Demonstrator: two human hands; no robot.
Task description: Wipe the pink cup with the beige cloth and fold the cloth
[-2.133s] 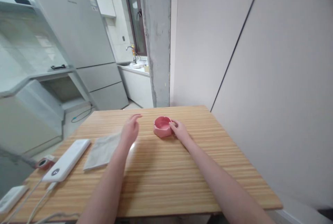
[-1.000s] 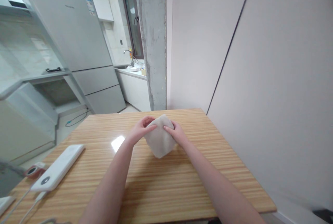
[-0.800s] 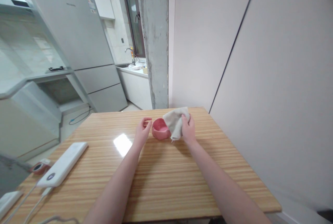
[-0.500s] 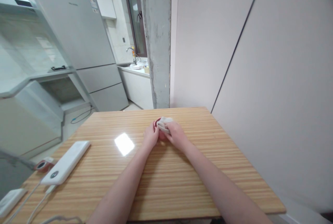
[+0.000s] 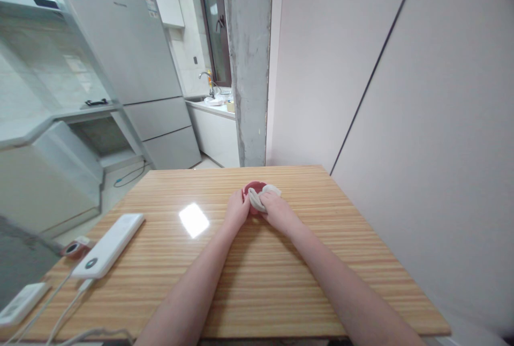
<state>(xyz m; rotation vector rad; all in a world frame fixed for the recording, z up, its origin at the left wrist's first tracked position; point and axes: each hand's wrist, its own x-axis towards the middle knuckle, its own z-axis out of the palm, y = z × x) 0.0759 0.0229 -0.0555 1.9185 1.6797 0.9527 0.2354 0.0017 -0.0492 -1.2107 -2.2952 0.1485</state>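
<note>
Near the far edge of the wooden table point(image 5: 281, 281) is a small reddish-pink bowl point(image 5: 255, 185). My left hand point(image 5: 238, 209) grips its left side, fingers closed around the wall. A greyish-white cloth point(image 5: 257, 200) is bunched in my right hand point(image 5: 279, 212), which presses it against the bowl's near right rim. Part of the cloth sticks up beyond my right fingers. The bowl's lower part is mostly hidden behind the cloth and my hands.
A white power bank point(image 5: 108, 247) with cables lies on the table's left, beside a small reddish-orange object point(image 5: 75, 248). Another white block point(image 5: 22, 303) sits at the left corner. A wall point(image 5: 421, 174) borders the right side; a fridge point(image 5: 120, 40) stands beyond.
The cloth has moved right and toward me over the rim, so more of the bowl's inside shows. My right hand has shifted with it; my left hand still holds the bowl.
</note>
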